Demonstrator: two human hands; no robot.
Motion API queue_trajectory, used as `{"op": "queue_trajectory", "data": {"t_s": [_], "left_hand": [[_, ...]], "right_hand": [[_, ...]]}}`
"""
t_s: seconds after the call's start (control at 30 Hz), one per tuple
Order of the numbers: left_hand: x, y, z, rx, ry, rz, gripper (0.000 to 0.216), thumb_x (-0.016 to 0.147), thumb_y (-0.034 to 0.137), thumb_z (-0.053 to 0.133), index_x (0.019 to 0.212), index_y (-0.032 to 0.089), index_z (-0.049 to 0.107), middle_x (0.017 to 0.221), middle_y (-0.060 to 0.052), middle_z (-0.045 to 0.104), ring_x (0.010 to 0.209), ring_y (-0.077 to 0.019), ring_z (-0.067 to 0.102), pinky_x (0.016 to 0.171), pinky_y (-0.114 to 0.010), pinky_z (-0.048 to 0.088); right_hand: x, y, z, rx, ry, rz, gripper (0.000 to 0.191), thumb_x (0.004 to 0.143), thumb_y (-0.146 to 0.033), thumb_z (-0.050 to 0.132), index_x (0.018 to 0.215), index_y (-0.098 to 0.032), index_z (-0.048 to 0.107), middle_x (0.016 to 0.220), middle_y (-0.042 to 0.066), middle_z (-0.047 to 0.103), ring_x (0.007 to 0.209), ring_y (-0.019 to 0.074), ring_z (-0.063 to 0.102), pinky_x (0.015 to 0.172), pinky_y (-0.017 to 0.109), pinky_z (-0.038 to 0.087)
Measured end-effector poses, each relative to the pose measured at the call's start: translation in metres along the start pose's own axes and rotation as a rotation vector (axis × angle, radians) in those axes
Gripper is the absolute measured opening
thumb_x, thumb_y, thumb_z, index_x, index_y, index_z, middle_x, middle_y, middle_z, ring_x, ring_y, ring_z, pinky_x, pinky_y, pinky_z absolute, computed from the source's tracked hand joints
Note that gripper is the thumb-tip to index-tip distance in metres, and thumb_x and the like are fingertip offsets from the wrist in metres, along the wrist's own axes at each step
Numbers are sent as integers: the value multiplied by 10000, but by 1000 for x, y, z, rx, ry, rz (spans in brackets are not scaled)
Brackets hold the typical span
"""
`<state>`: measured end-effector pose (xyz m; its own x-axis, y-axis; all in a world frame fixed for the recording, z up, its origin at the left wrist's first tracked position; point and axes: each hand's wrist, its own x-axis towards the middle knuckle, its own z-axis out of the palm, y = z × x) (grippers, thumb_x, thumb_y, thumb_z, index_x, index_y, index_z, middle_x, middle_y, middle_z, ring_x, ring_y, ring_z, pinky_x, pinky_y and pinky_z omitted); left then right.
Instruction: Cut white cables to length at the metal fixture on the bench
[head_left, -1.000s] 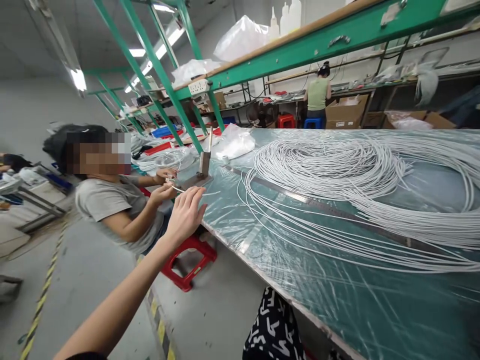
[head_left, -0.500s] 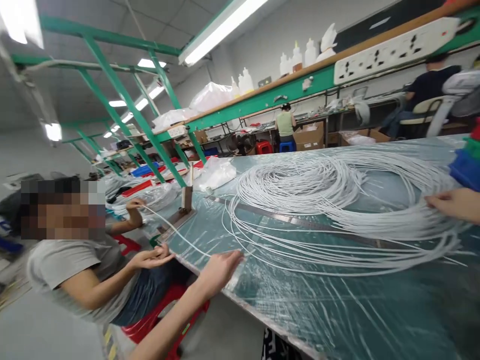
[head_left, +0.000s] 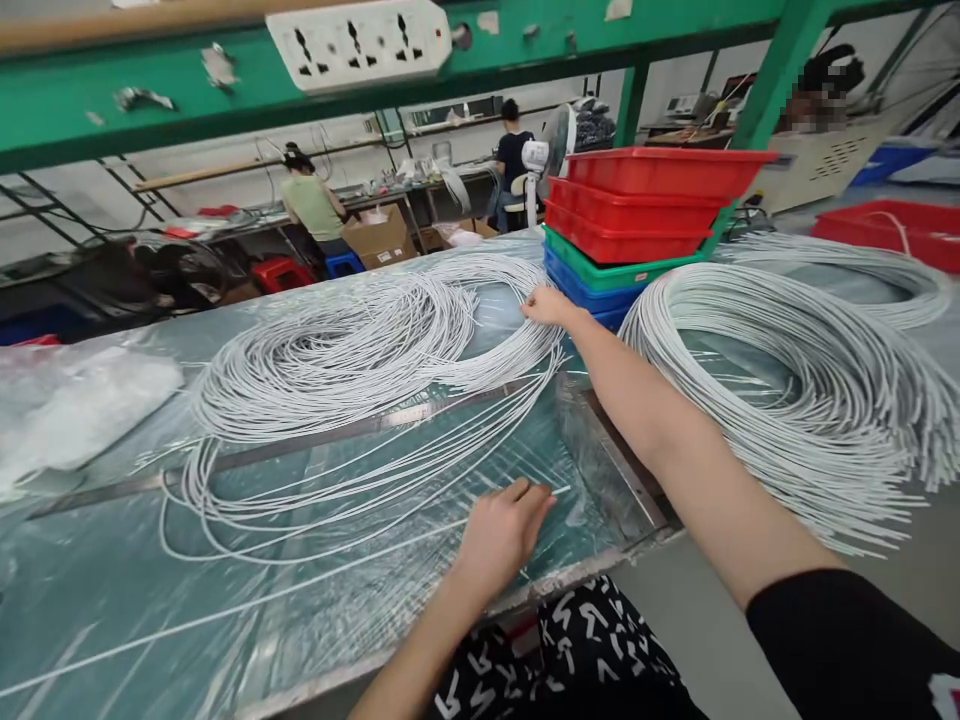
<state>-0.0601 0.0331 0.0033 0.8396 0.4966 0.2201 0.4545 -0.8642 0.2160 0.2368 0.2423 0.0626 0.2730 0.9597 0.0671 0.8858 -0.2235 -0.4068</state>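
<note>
Left hand [head_left: 501, 530] – fingers pinched on one thin white wire end, at 6 o'clock on our table [head_left: 112, 590] | right hand [head_left: 546, 305] – fingers closed on the white wire coil [head_left: 352, 350], at 12 o'clock | coil: loose, many thin loops, lying flat | second wire bundle [head_left: 787, 380] at 3 o'clock.

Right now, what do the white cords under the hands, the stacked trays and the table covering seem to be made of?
The white cords look like thin plastic-jacketed wire or tubing: smooth, matt, springy loops; which, I cannot tell. The left hand rests on a strand, the right hand touches the coil's far edge. The stacked trays look like moulded plastic, glossy red, green and blue. The table covering looks like clear plastic film, wrinkled and shiny.
</note>
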Motion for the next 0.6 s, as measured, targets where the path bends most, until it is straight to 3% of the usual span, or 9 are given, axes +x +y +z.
{"op": "queue_trajectory", "data": {"t_s": [0.37, 0.6], "left_hand": [[32, 35, 19, -138, 97, -14, 301, 999, 260, 325, 899, 185, 599, 733, -14, 543, 542, -114, 475, 483, -262, 304], [32, 35, 24, -178, 141, -5, 292, 992, 247, 338, 884, 182, 601, 725, -16, 556, 544, -112, 460, 501, -262, 304]], "right_hand": [[7, 12, 5, 31, 29, 16, 210, 867, -278, 566, 908, -154, 729, 912, 77, 679, 922, 201, 606, 858, 247, 456], [16, 13, 6, 51, 30, 13, 220, 881, -305, 569, 911, -154, 727, 890, 66, 680, 929, 204, 605, 891, 256, 446]]}}
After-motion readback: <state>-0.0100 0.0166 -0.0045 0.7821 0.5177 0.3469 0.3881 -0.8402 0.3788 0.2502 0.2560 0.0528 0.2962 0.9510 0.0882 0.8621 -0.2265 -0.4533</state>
